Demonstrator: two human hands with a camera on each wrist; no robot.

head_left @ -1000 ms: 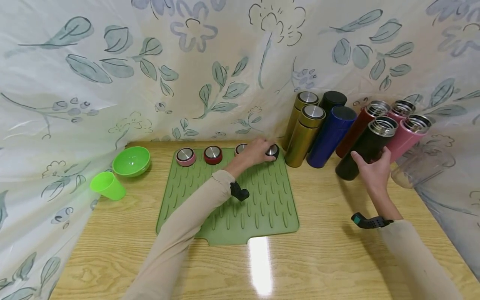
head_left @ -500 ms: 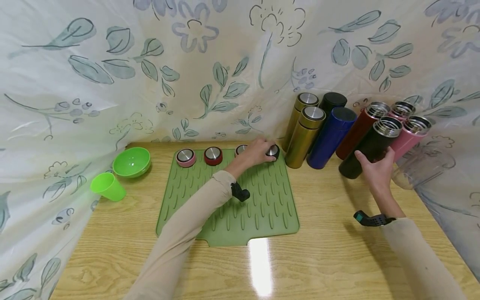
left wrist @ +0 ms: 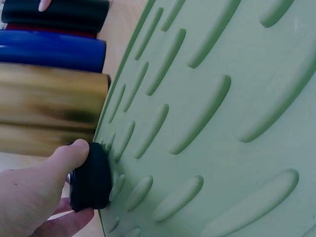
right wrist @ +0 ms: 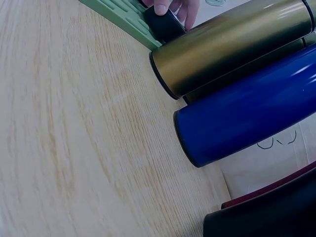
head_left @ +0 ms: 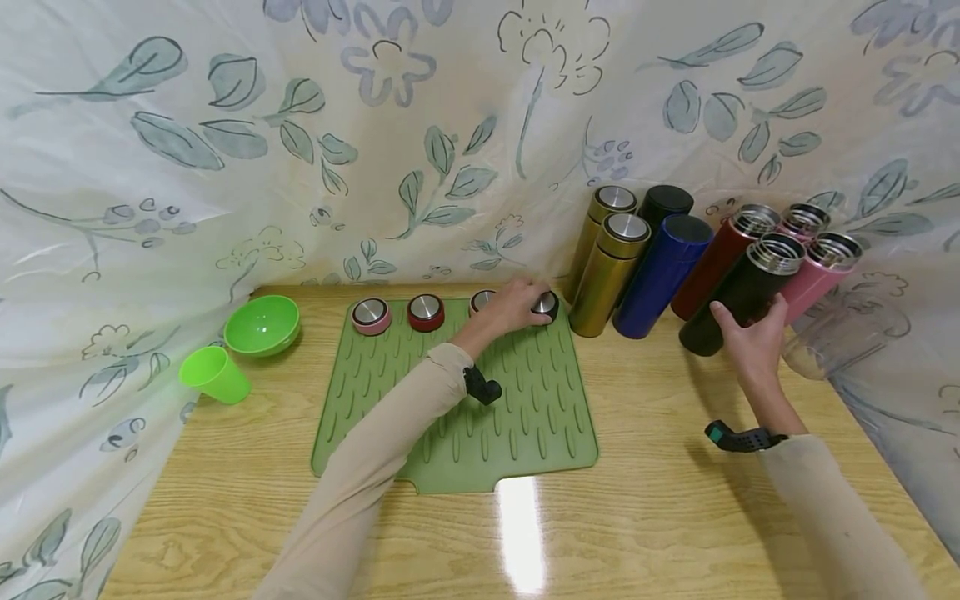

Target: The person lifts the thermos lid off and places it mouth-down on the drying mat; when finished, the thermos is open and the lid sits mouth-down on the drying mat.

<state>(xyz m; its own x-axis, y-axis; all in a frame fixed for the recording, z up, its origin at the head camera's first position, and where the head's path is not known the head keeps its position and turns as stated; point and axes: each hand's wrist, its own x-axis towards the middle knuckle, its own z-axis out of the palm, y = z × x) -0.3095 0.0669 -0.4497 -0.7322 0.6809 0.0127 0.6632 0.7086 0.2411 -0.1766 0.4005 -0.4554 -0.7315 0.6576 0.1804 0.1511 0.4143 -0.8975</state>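
Observation:
My left hand (head_left: 513, 305) pinches a black bottle lid (left wrist: 90, 176) between thumb and fingers at the far right corner of the green drying mat (head_left: 525, 400). On the right, my right hand (head_left: 753, 340) grips an uncapped black thermos bottle (head_left: 738, 296), upright with its steel neck bare. Along the mat's back edge lie a pink lid (head_left: 372, 316), a dark red lid (head_left: 426, 312) and another lid (head_left: 480, 298), partly hidden by my left hand. An open red bottle (head_left: 708, 271) and two open pink bottles (head_left: 813, 271) stand close behind the black one.
Two gold bottles (head_left: 609, 283), a blue bottle (head_left: 663, 275) and a capped black bottle (head_left: 667, 200) stand between my hands. A clear container (head_left: 847, 333) sits at the right edge. A green bowl (head_left: 262, 325) and a green cup (head_left: 217, 375) are at the left.
My right hand has shifted the black thermos bottle slightly right and back, closer to the pink bottles. My left hand has stayed on the black lid.

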